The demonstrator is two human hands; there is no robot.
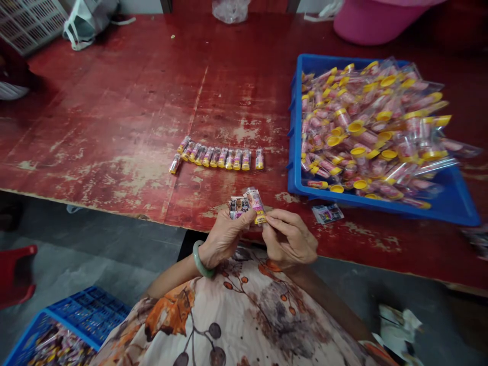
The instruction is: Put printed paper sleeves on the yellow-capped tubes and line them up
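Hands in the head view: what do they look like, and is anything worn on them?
Both are ungloved human hands. The left hand has a smooth, pale green bangle at its wrist; the right hand shows none. A cream dress-like garment with orange leaf print shows below.

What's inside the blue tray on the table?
The blue tray holds a heap of pinkish tubes with yellow ends, many in clear wrap. Some bare floor shows near its front right corner; the heap covers the lower layers.

We could pass over the red table (125, 101) beyond the row of tubes (222, 157); to our right, 1 heaped blue crate (453, 188) blocks the way.
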